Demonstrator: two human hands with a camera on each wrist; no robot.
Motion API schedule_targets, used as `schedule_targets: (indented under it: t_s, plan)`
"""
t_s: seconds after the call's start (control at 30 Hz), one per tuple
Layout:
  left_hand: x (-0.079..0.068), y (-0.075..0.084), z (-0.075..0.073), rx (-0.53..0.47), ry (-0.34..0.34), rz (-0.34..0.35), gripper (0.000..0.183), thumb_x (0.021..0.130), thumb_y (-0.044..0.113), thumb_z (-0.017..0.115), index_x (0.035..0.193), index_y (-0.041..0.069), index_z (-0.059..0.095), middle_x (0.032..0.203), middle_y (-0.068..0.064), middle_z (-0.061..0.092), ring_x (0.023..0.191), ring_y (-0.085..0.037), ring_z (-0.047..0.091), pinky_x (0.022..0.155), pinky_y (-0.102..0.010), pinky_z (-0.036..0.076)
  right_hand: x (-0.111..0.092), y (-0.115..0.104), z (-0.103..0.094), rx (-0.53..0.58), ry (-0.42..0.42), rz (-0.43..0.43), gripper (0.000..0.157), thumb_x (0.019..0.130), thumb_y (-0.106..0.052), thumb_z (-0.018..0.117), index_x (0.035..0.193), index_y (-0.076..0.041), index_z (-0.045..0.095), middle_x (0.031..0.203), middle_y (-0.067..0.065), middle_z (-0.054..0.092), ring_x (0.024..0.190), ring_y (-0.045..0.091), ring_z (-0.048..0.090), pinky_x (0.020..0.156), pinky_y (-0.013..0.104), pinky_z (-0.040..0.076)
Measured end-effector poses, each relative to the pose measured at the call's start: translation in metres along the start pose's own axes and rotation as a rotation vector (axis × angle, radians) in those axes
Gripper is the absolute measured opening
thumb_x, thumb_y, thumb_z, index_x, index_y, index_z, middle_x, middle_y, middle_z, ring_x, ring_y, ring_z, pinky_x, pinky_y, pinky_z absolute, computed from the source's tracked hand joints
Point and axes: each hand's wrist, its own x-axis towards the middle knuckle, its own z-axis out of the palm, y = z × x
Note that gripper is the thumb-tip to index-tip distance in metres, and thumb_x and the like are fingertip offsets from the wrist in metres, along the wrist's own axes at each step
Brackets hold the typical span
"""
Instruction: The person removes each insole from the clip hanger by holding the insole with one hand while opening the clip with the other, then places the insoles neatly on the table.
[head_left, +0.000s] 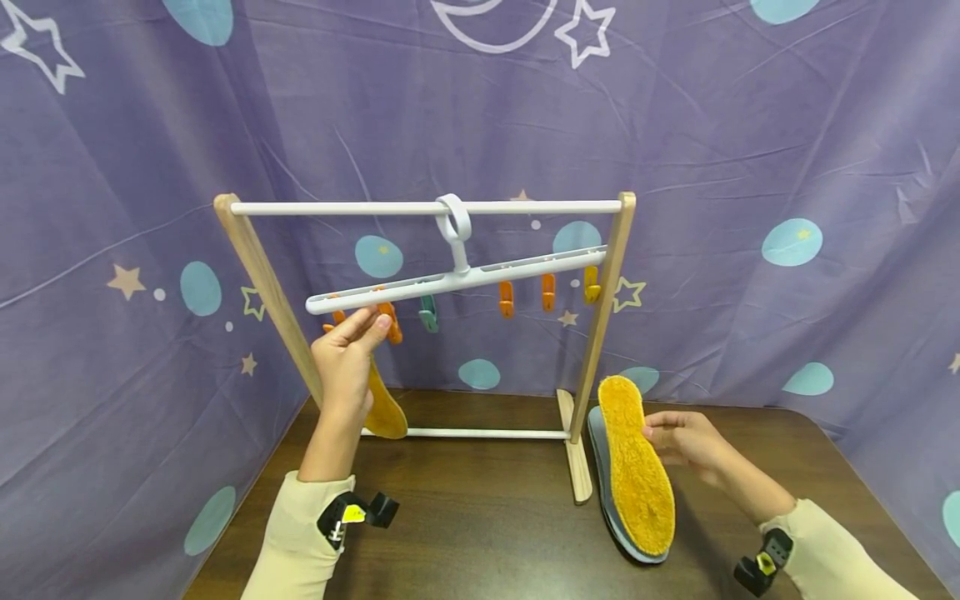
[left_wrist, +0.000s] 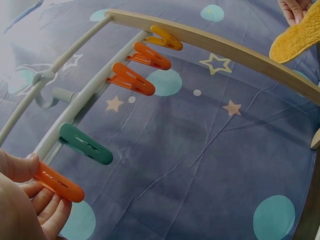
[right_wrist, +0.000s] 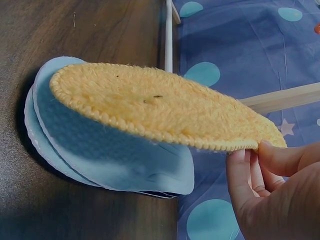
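In the head view my left hand (head_left: pixel 343 367) is up at the left end of a white clip hanger (head_left: pixel 405 290). Its thumb and fingers pinch an orange clip (left_wrist: pixel 61 185), seen close in the left wrist view. Behind that hand, a yellow insole (head_left: pixel 386 412) hangs below the hanger's left end, its upper part hidden. My right hand (head_left: pixel 693 446) pinches the edge of a fuzzy yellow insole (right_wrist: pixel 150 102) between thumb and fingers. This insole is tilted above light blue insoles (right_wrist: pixel 115 150), stacked on the table and partly covered by it in the head view.
The hanger's ring (head_left: pixel 453 218) loops over the white top rod (head_left: pixel 337 208) of a wooden-sided rack (head_left: pixel 600 325). More clips hang along it: a green clip (head_left: pixel 428 314), orange clips (head_left: pixel 507 300) and a yellow clip (head_left: pixel 592 285). A purple patterned curtain backs the brown table (head_left: pixel 480 517).
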Motion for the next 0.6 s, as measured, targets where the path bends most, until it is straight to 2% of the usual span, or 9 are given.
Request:
schedule_targets:
  t_s: [0.6]
  plan:
    - [0.0023,0.0019,-0.0012,0.022,-0.014,0.003,0.034,0.089,-0.010,0.071,0.119,-0.022,0.062,0.077,0.016,0.076,0.076,0.001,0.069,0.077,-0.013,0.056,0.0078,0.0086,0.0011,-0.051,0.022,0.008,0.031,0.101,-0.013,0.062,0.121,0.012,0.061,0.092,-0.002,0.074,0.086,0.012,0.071,0.081,0.035,0.062]
